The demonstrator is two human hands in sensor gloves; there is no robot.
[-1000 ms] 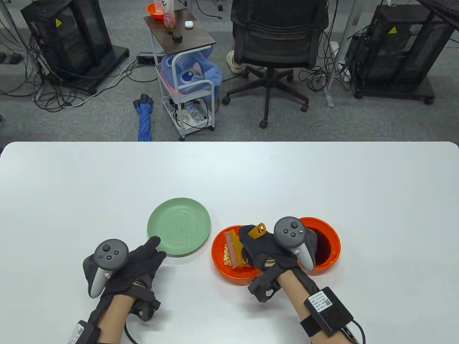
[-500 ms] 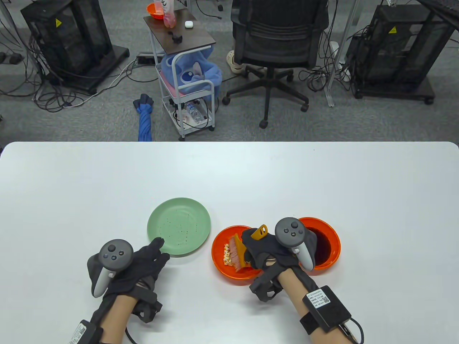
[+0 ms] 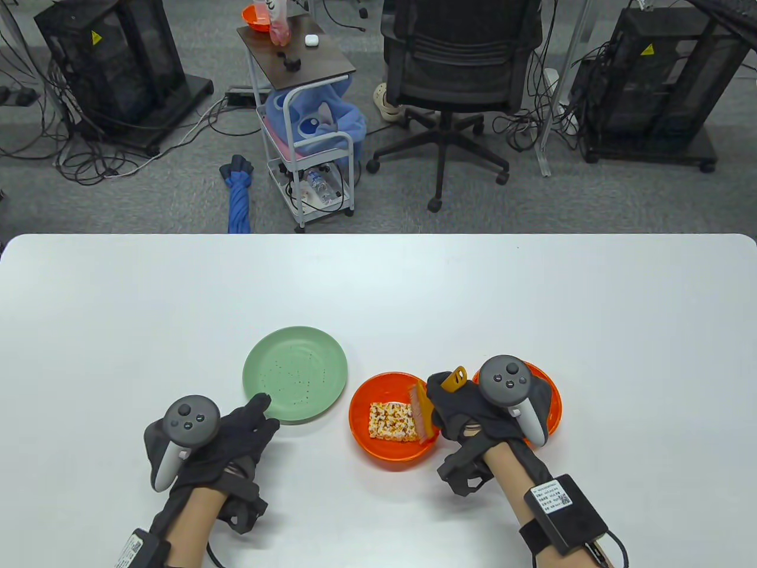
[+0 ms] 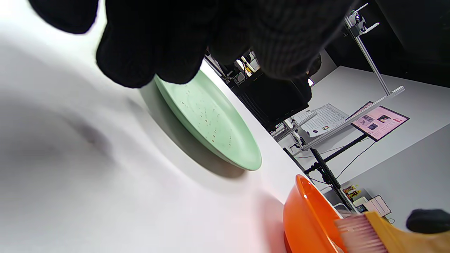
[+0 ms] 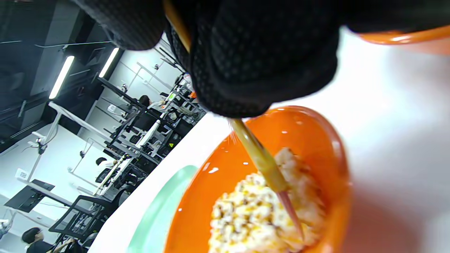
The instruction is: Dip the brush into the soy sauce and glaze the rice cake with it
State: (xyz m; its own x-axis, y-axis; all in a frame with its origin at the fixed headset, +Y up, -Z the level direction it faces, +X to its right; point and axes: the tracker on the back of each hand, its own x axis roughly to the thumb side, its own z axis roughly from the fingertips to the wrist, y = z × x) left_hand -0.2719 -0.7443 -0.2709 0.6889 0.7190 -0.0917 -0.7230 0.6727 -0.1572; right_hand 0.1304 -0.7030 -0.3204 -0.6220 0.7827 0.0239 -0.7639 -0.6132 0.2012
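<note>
A pale rice cake [image 3: 389,420] lies in an orange bowl [image 3: 362,435]. My right hand [image 3: 455,408] grips a yellow-handled brush [image 3: 421,409] with pink bristles, which rest on the cake's right edge. In the right wrist view the brush [image 5: 267,168] runs down onto the rice cake [image 5: 246,218]. A second orange bowl [image 3: 547,381] with the soy sauce sits right behind my right hand, mostly hidden by it. My left hand [image 3: 251,423] rests on the table, its fingertips at the near rim of a green plate [image 3: 294,373], holding nothing.
The green speckled plate [image 4: 207,119] has nothing on it. The first orange bowl [image 4: 309,218] and the brush bristles [image 4: 358,233] show at the left wrist view's lower right. The white table [image 3: 378,284] stretches away behind the dishes; a chair and a cart stand beyond its far edge.
My right hand has swept the brush to the right across the rice cake, uncovering most of the cake. The left hand has barely moved.
</note>
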